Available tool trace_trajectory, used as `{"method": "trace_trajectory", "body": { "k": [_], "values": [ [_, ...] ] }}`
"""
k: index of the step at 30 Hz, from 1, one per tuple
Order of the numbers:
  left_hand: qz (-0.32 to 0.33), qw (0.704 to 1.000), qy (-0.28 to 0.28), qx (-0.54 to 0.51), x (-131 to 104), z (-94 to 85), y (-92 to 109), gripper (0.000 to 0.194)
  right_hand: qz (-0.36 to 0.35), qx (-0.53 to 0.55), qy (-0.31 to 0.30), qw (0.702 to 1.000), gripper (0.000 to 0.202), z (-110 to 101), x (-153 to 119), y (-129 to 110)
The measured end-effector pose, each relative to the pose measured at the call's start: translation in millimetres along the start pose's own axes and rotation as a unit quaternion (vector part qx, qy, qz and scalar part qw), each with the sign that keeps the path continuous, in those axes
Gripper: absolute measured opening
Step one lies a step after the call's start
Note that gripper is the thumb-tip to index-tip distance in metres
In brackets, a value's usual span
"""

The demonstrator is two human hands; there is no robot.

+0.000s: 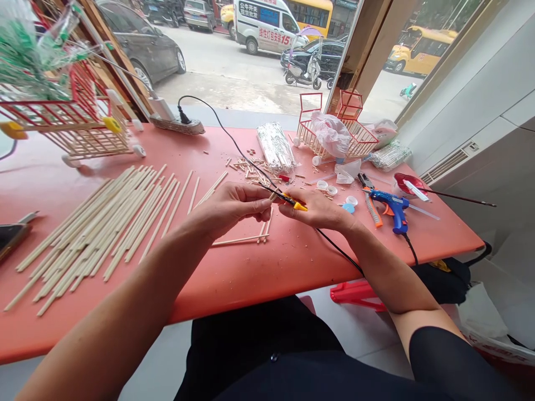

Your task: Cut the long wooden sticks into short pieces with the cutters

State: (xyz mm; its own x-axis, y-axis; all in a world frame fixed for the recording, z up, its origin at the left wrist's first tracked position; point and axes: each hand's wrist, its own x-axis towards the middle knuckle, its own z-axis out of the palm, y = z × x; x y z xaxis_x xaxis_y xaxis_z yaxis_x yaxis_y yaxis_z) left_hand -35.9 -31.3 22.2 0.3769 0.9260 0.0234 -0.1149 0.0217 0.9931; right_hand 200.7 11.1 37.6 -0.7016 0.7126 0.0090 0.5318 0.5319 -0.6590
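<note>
Over the middle of the table, my left hand (238, 205) is closed, pinching a short wooden stick (273, 195) between thumb and fingers. Right beside it, my right hand (320, 209) is wrapped round a small black and yellow hand tool (299, 206). The tool's dark end meets the stick near my left fingertips; most of its handle is hidden in my palm. Below the hands, a few wooden sticks (240, 240) lie crossed on the table. Many long wooden sticks (100, 223) are spread out to the left.
The pink table (259, 278) carries cut stick pieces (251, 169), a foil-like bundle (276, 146), and two stick-built carts (83, 131) at the back left and right. A blue glue gun (390, 207), pliers (370, 203) and a power strip (178, 123) lie there. A black cord crosses behind my hands.
</note>
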Motion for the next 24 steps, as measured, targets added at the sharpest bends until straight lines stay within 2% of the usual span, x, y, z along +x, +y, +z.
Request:
{"method": "trace_trajectory", "body": {
  "k": [11,19,24],
  "values": [
    [0.017,0.999,-0.001,0.027,-1,-1.1,2,0.04,-0.009,0.015,0.044,0.999,0.041,8,-2,-7],
    [0.006,1.0,0.003,0.012,-1,-1.2,0,0.04,-0.027,-0.009,0.075,0.997,0.039,12,-1,-4],
    [-0.008,1.0,0.014,-0.004,1,-1.2,-1,0.043,-0.028,-0.033,0.102,0.994,0.044,16,0,-1]
  ]
}}
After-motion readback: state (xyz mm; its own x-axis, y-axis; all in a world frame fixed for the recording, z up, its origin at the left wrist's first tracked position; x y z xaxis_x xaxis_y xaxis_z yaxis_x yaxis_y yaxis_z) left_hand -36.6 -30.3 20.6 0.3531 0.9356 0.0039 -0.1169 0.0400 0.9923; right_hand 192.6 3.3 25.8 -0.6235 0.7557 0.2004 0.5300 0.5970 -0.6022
